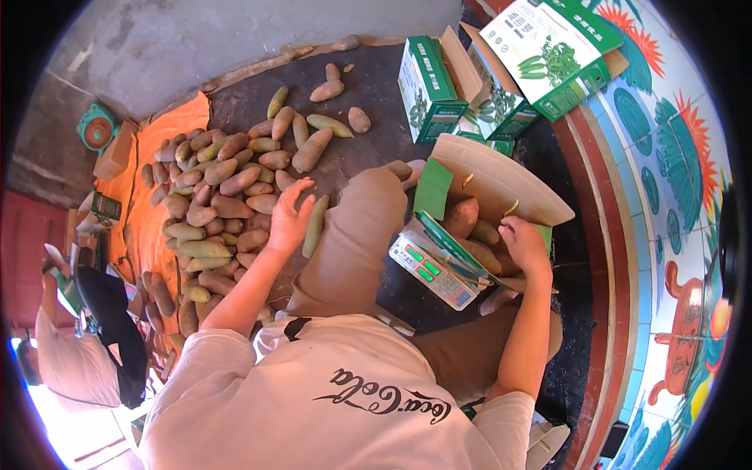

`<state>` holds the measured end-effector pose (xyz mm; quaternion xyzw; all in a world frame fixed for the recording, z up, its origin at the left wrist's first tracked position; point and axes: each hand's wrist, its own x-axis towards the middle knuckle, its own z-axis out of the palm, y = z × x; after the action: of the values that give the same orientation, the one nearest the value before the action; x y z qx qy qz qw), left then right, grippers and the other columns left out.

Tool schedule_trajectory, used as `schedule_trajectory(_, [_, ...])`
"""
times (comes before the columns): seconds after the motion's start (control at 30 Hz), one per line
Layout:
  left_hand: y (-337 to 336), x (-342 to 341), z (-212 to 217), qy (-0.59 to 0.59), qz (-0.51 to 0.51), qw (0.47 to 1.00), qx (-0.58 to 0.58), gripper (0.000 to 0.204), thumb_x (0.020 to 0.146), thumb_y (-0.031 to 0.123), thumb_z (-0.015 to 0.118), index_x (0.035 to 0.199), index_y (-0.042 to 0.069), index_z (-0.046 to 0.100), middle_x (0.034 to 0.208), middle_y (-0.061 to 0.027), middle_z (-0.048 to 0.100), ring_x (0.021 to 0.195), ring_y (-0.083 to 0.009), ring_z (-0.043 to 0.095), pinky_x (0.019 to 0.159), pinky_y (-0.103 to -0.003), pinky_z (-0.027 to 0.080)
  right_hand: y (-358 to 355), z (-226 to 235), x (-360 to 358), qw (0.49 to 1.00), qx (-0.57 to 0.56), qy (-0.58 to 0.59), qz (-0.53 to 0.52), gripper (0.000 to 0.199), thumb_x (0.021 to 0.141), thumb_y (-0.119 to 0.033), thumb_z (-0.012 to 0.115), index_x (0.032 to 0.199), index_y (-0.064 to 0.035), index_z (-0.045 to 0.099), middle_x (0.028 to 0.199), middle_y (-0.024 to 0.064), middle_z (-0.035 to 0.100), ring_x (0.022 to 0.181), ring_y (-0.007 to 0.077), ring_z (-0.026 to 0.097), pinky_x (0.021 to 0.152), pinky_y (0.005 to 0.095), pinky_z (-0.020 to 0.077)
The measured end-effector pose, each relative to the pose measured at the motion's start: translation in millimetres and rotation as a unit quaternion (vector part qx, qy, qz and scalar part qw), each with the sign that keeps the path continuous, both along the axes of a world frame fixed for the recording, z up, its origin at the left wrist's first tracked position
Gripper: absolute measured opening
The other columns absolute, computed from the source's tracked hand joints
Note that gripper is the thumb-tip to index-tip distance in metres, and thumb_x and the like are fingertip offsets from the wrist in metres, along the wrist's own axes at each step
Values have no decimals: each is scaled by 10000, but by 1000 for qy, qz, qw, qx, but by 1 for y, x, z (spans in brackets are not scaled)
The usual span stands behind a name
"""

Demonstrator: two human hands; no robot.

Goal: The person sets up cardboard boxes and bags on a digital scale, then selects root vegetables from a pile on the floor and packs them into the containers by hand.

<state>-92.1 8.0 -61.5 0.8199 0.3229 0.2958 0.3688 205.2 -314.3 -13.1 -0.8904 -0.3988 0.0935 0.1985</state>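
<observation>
My left hand (290,218) is raised over the heap with its fingers apart, holding nothing. Right beside it lies a long green cucumber-like vegetable (316,225). An open carton (509,174) with a green outside and brown inner flaps stands between my knees, several brown oblong vegetables (462,218) inside. My right hand (526,247) reaches into the carton's right end, fingers curled; what they grip, if anything, is hidden. A digital scale (431,272) with lit green displays shows at the carton's near side.
A large heap of brown and green oblong vegetables (227,207) lies at left, partly beside an orange sheet (168,129). Green and white cartons (427,90) stand at far right, by a painted tile wall (642,157). A teal dial scale (98,129) is far left. Another person (78,352) bends at lower left.
</observation>
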Motion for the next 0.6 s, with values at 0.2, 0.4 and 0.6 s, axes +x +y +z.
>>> schedule_trajectory(0.2, [5,-1,-43,30,-22,998,58,309,830,107,599,1132,51,562,1188,-161,568,1135,-338,509,978,-395,392,-3,1,-1,999,24,-30,0,212,836,-163,605,980,-9,623,906,198,636,843,356,610,739,417,476])
schedule_trajectory(0.4, [31,-39,-169,223,51,969,-96,453,802,225,629,1217,97,501,1188,-187,552,1139,-350,502,973,-410,400,-1,8,-10,999,-10,17,-29,228,853,-143,591,1030,-2,617,913,201,641,837,328,633,746,381,488])
schedule_trajectory(0.6, [36,-70,-246,407,99,882,-217,581,795,342,615,1311,151,427,1268,-196,497,1180,-332,489,987,-403,400,-1,7,-18,995,12,94,-22,222,879,-128,581,1046,15,604,900,182,633,791,250,622,731,319,484])
